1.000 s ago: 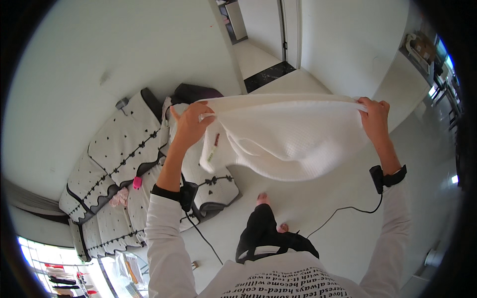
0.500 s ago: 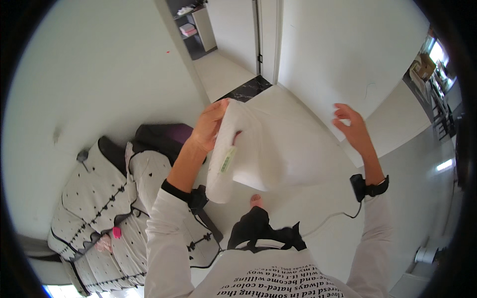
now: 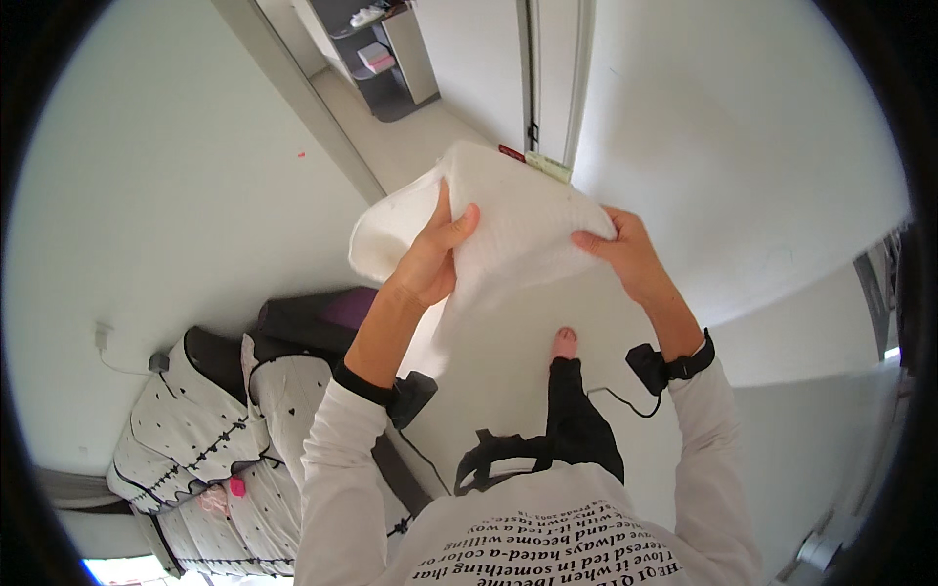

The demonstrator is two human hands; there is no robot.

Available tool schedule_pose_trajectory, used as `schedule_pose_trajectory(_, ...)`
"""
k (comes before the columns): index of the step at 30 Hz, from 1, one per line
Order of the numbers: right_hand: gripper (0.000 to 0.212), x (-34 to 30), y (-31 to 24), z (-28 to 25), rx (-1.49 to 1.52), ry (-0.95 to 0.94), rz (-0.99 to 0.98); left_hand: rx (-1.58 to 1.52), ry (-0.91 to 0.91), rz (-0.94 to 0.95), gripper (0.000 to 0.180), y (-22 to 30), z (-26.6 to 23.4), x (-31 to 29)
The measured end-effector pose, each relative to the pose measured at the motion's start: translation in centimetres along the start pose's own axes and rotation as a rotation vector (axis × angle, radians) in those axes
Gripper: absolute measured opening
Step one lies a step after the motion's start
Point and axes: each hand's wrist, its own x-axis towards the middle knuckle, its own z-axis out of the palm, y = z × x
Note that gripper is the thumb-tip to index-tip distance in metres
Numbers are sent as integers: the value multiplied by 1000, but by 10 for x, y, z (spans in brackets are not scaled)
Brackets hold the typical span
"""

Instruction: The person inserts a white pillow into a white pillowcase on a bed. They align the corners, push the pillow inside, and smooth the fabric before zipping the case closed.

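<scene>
A soft white cloth [image 3: 518, 210], thick like a folded towel, is held up in front of me in both hands. A small red tag and a pale green label [image 3: 549, 167] stick out along its far edge. My left hand [image 3: 430, 256] grips it near the middle, thumb on the near face and most fingers hidden by the cloth. At its right edge, my right hand [image 3: 625, 252] is closed with the thumb on top and the other fingers behind. One part of the cloth bulges out left of my left hand, and its lower side hangs down.
To the left stands a sofa [image 3: 283, 410] with a white patterned cover, a small pink object [image 3: 237, 486] lying on it. Ahead is a doorway with a shelf unit [image 3: 396, 68] beyond it. A white wall [image 3: 723, 117] rises on the right. My foot [image 3: 565, 342] shows below the cloth.
My right hand, empty and apart before, has come left and taken hold of the cloth. The cloth has turned, its labels now at the far edge. My view has shifted slightly.
</scene>
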Motion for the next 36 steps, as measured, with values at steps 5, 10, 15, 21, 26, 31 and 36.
schedule_pose_trajectory(5, 23, 135, -47, -44, 68, -25, -97, -6, 85, -15, 67, 30, -38, 113)
schedule_pose_trajectory(10, 25, 269, -69, -45, 178, -200, -6, 1029, 717, 280, 61, 18, -74, 200)
schedule_pose_trajectory(15, 28, 363, -75, -11, -60, -388, 67, 541, 484, 434, 46, -4, -22, 294)
schedule_pose_trajectory(21, 30, 487, -84, -46, 265, -516, -148, -69, 580, 252, 44, 63, -108, 411)
schedule_pose_trajectory(26, 37, 613, -10, -117, -42, -148, -123, -238, 365, 215, 51, 124, -191, 499)
schedule_pose_trajectory(31, 43, 694, 49, -84, 41, -291, 34, -187, 335, 240, 54, 173, -245, 577)
schedule_pose_trajectory(36, 49, 802, 92, -20, 5, -303, 111, -281, 421, 381, 55, 218, -316, 621)
